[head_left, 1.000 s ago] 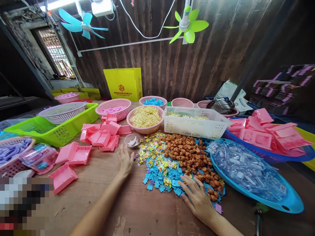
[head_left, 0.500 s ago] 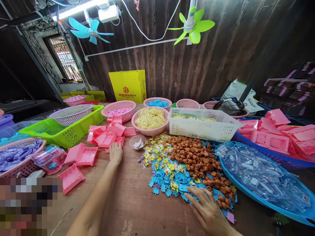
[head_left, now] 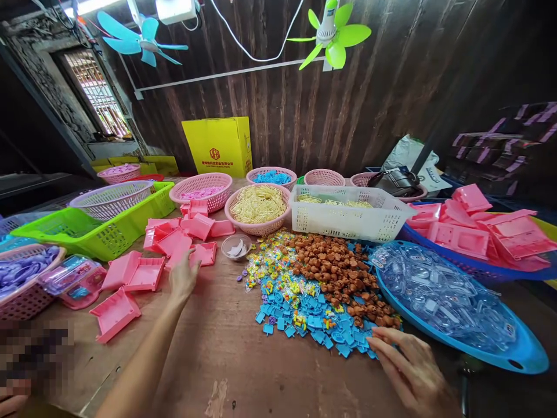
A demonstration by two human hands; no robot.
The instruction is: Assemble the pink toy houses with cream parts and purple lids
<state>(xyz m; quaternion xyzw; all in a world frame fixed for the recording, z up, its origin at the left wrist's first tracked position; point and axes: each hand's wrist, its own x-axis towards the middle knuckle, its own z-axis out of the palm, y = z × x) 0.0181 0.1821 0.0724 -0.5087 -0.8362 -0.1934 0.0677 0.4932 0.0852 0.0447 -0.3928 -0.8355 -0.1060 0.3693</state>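
Observation:
My left hand (head_left: 183,280) reaches to the pink plastic trays, its fingertips at a tilted pink tray (head_left: 176,242) and its thumb apart. Just right of it lies another pink tray (head_left: 204,253). The undersides of those fingers are hidden. My right hand (head_left: 411,363) rests at the near right edge of a spread heap, fingers slightly bent and apart, with no held thing visible. Closest to its fingertips are small flat blue plastic pieces (head_left: 343,349). Small brown figures (head_left: 337,267) and little yellow-and-colored bagged pieces (head_left: 274,261) make up the rest of the heap.
Behind the heap stand a white crate (head_left: 348,217) and a basket of cream loops (head_left: 260,203). A blue tray of clear plastic parts (head_left: 533,354) lies at right. A green crate (head_left: 108,235) stands left. A small clear bowl (head_left: 236,248) sits mid-table.
The view has shifted slightly. My left hand has moved left, uncovering a pink tray. My right hand has moved right along the heap's edge, covering where some brown figures lay.

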